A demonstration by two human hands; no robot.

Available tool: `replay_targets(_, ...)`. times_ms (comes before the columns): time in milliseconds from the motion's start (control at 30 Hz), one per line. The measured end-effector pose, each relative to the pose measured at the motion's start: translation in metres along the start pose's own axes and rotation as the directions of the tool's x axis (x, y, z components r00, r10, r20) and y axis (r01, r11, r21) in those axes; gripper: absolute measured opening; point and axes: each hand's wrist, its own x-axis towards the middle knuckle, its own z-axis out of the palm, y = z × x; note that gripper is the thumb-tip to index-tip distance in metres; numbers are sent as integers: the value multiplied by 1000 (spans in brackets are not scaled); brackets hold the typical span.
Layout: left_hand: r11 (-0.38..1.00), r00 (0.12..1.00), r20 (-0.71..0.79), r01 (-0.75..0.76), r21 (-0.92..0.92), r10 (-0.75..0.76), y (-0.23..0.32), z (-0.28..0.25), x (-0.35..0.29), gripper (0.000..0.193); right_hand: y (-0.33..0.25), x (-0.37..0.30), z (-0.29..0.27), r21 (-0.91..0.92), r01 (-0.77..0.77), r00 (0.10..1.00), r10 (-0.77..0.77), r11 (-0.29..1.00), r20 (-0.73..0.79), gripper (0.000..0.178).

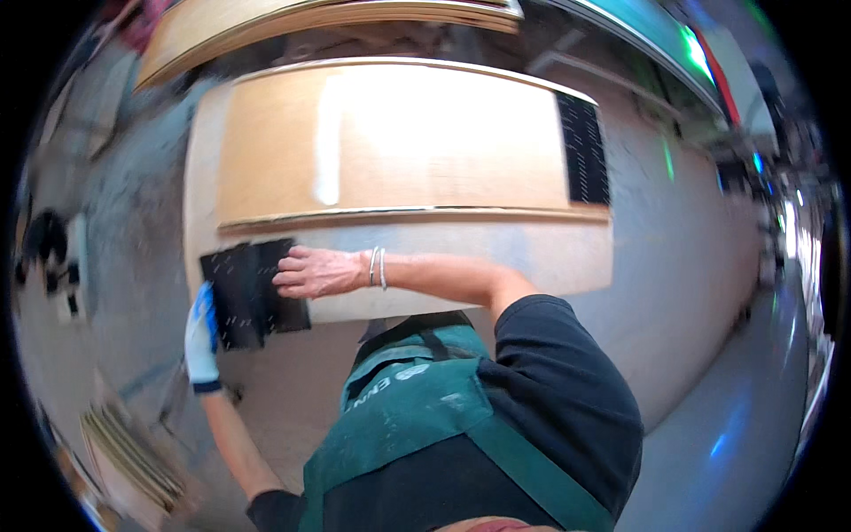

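Observation:
Black sheets point(239, 301) with rows of short pale marks hang over the table's near left edge. I cannot tell whether they are two pieces or one folded piece. My left hand point(202, 335), in a white and blue glove, grips their left edge. My bare right hand point(319, 271), with two light bands at the wrist, has its fingers curled at the upper right of the sheets; its fingertips are partly hidden. Beyond both hands lies a stack of thin wooden panels point(390, 146). Across its right end sits another black marked strip point(582, 151).
Under the stack is a pale table board point(496, 257). More wooden panels point(328, 16) are stacked at the far side, and a green-lit machine point(651, 35) stands far right. At the lower left are upright stacked boards point(133, 457).

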Motion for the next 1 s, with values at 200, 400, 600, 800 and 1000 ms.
replay_targets(200,913,884,-298,-268,309,360,90,33,-45,61,-14,-263,-64,-245,-767,640,683,593,-353,27)
replay_targets(400,866,871,-57,-476,153,489,108,171,-76,61,-33,-537,-179,-528,-848,222,937,48,-271,58)
replay_targets(600,976,969,145,-211,56,202,102,373,-60,50,-9,-612,-221,-444,-866,242,970,230,28,78)
replay_targets(800,879,930,345,-266,396,126,91,464,-74,43,0,-617,-236,-369,-905,184,977,212,112,70)
replay_targets(1000,568,826,491,-553,610,278,76,487,-76,30,-4,-615,-239,-394,-892,200,975,224,102,72)
